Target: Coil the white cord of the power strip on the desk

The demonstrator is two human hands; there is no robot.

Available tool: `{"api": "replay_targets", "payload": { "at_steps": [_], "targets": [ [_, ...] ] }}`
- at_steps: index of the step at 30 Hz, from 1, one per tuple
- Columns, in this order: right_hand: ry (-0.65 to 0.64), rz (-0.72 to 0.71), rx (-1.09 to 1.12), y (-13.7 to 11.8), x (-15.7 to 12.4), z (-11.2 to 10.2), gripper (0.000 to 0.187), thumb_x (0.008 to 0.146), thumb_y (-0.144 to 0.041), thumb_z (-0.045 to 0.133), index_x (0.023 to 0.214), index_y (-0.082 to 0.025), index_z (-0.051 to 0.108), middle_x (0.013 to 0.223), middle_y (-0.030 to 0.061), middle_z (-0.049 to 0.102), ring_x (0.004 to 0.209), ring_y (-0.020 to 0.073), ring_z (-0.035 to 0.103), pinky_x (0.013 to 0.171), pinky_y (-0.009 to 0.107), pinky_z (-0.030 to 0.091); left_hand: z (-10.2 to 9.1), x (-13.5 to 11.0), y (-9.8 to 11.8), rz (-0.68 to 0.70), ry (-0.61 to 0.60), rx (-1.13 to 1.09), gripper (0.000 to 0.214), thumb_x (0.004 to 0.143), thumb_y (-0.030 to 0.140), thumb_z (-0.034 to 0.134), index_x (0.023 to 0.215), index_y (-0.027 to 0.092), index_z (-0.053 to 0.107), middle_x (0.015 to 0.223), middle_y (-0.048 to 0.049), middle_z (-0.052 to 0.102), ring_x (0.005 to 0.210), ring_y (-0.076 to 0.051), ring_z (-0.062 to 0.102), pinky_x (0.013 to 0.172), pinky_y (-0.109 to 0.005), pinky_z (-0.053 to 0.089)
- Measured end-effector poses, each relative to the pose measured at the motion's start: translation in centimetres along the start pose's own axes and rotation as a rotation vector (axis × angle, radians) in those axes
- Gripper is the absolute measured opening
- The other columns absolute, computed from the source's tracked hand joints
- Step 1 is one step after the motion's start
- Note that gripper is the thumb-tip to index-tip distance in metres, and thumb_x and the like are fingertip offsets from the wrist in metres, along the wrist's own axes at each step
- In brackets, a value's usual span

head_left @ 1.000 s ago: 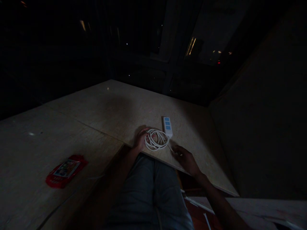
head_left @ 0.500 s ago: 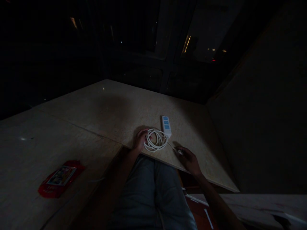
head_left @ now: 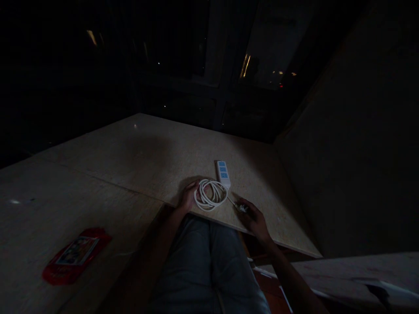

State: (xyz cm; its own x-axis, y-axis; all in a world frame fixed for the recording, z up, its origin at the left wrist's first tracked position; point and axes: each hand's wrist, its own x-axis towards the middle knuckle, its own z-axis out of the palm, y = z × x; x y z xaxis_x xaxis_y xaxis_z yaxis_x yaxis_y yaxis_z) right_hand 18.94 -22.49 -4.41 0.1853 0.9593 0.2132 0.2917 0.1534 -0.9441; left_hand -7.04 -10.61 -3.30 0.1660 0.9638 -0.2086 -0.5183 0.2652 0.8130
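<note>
Cable coil (head_left: 207, 204) is held near the edge of the tabletop (head_left: 183, 144), just beside the power strip (head_left: 223, 172): left side by the left hand (head_left: 188, 196), plug (head_left: 241, 208) by the right hand (head_left: 255, 220). Loops are best kept even, untwisted.

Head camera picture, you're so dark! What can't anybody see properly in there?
In the head view:
Cord end: too small and dim, partly covered by the right hand.
Left hand: some fingers partly hidden by the coiled white cord.
Red packet: lettering too small and dim to read.
Grey trousers: cut off by the bottom edge.
</note>
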Motion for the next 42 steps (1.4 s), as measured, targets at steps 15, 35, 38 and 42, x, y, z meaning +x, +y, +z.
{"api": "replay_targets", "payload": {
  "at_steps": [15, 35, 38, 42],
  "targets": [
    [0.054, 0.02, -0.02, 0.4, 0.7, 0.0, 0.043, 0.081, -0.059, 0.065, 0.1, -0.022, 0.073, 0.112, 0.0126, 0.074, 0.107, 0.031, 0.067, 0.1, 0.05, 0.048, -1.4, 2.5, -1.9, 0.144, 0.107, 0.17, 0.018, 0.057, 0.019, 0.073, 0.075, 0.014, 0.071, 0.066, -0.0004, 0.069, 0.061, -0.015, 0.061, 0.064, -0.026, 0.046],
    [0.001, 0.087, 0.038, -0.5, 0.3, 0.5, 0.042, 0.083, -0.058, 0.063, 0.105, -0.023, 0.072, 0.117, 0.0101, 0.073, 0.111, 0.0286, 0.066, 0.102, 0.045, 0.047, -1.3, 0.1, -0.1, 0.134, 0.241, -0.385, 0.022, 0.079, 0.007, 0.054, 0.066, 0.019, 0.067, 0.1, -0.0082, 0.076, 0.105, -0.022, 0.069, 0.099, -0.034, 0.052],
    [-0.027, 0.113, 0.054, -1.0, 1.4, 0.5, 0.041, 0.085, -0.059, 0.06, 0.1, -0.022, 0.071, 0.11, 0.0087, 0.074, 0.105, 0.0278, 0.067, 0.096, 0.042, 0.049, -1.9, 0.0, -0.1, 0.116, 0.221, -0.45, 0.024, 0.083, 0.008, 0.05, 0.072, 0.017, 0.068, 0.107, -0.0103, 0.075, 0.114, -0.023, 0.066, 0.105, -0.038, 0.05],
    [-0.079, 0.155, 0.001, -1.1, 4.0, 1.5, 0.042, 0.086, -0.058, 0.056, 0.102, -0.021, 0.069, 0.107, 0.0085, 0.075, 0.099, 0.0271, 0.068, 0.088, 0.038, 0.051, -2.4, 0.2, -0.5, 0.116, 0.174, -0.467, 0.021, 0.079, 0.004, 0.05, 0.078, 0.015, 0.069, 0.106, -0.012, 0.075, 0.117, -0.025, 0.065, 0.108, -0.043, 0.048]
  ]
}}
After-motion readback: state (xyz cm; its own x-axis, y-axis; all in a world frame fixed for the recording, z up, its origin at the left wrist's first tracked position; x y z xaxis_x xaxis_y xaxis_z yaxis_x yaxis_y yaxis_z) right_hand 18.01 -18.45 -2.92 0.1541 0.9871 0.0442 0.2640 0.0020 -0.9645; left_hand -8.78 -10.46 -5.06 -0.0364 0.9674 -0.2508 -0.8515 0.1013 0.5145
